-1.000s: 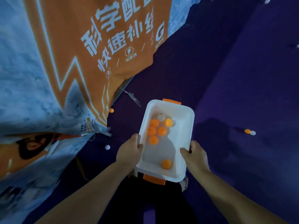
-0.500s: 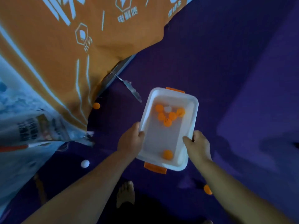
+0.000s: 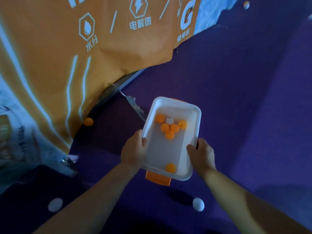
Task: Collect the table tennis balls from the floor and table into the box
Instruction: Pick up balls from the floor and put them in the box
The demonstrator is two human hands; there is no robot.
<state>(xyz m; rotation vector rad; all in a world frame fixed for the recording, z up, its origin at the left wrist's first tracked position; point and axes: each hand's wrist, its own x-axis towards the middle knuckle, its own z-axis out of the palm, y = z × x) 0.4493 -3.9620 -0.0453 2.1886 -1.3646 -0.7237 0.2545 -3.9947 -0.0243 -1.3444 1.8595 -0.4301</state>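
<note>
The fingers of both hands are curled round the long sides of the box (image 3: pixel 175 103). The left hand (image 3: pixel 134 149) grips the left rim with its thumb hooked inside. The right hand (image 3: pixel 201 153) grips the right rim the same way. The other fingers are under the box, so I cannot see them. Both hands hold near the end closest to the person.

The box seems to be held up over the purple floor (image 3: pixel 236 98). Its long way points away from the person and leans a bit to the right. A bunch of balls (image 3: pixel 170 128), five orange and one white, sits at the far end. A lone ball (image 3: pixel 170 167) sits at the near end.

More balls lie on the floor. The right white ball (image 3: pixel 198 204) lies behind the box, between the two arms and closer to the right one. I think the right hand is nearer to it. The left white ball (image 3: pixel 55 204) lies well off to the left. The orange floor ball (image 3: pixel 88 122) lies ahead and left, at the foot of the banner (image 3: pixel 101 48). One hand must let go of the box to pick any up.
</note>
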